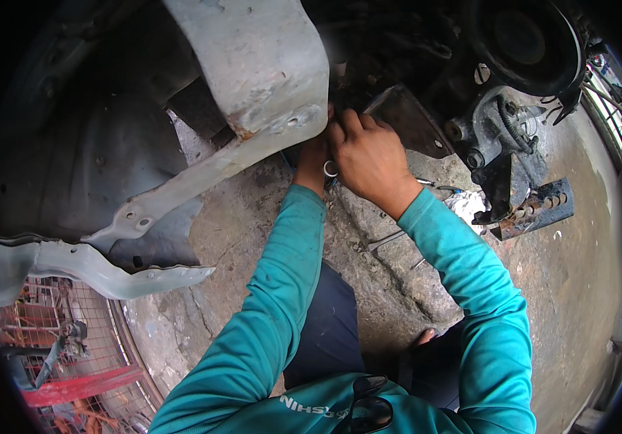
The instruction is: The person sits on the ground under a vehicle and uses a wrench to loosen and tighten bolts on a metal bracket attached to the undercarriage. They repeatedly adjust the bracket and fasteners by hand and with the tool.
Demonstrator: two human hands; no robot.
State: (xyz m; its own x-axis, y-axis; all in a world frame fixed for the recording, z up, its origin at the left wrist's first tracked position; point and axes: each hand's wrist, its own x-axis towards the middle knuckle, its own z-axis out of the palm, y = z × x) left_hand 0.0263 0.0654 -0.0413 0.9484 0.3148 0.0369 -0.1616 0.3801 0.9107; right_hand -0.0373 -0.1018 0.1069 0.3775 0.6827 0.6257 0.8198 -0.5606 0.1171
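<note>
Both my hands reach in beside the pale grey metal frame member of a vehicle. My right hand is closed, its fingers curled toward the dark gap beside a metal plate; what they grip is hidden. My left hand sits close against it, with its fingers out of sight behind the frame member and my right hand. Between my wrists shows the bright ring end of a wrench; which hand holds it, if either, I cannot tell.
Greasy engine parts and a round black pulley hang at the upper right. A metal tool lies on the rough concrete floor, near a crumpled white wrapper. A bent body panel and wire mesh stand at the left.
</note>
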